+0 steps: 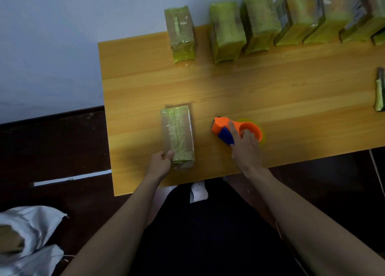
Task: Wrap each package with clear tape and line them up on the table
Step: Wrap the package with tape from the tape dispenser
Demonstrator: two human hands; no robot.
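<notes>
Package point(177, 134) in hand lies flat near the front edge of the wooden table point(270, 84), long axis pointing away from the person, its top already shiny with clear tape. Its near end is gripped by the left hand point(161, 163), the thumb curled over the top corner and the other fingers tucked out of sight beside it. Just to the right, apart from the package, an orange and blue tape dispenser point(233, 131) rests on the table; the right hand point(245, 146) is laid on it, the forefinger stretched along the blue part and the remaining fingers loosely bent over the orange ring, so a touch rather than a firm hold is shown. Whether the dispenser is being picked up or set down cannot be told. The wrapping step is judged to be at or near its end for this package; if so, the next move calls for it to be lifted and stood up. Farther off, a row of wrapped packages point(227, 32) stands upright along the far edge, with a lone one point(180, 34) at the left end, beside which a place is offered.
</notes>
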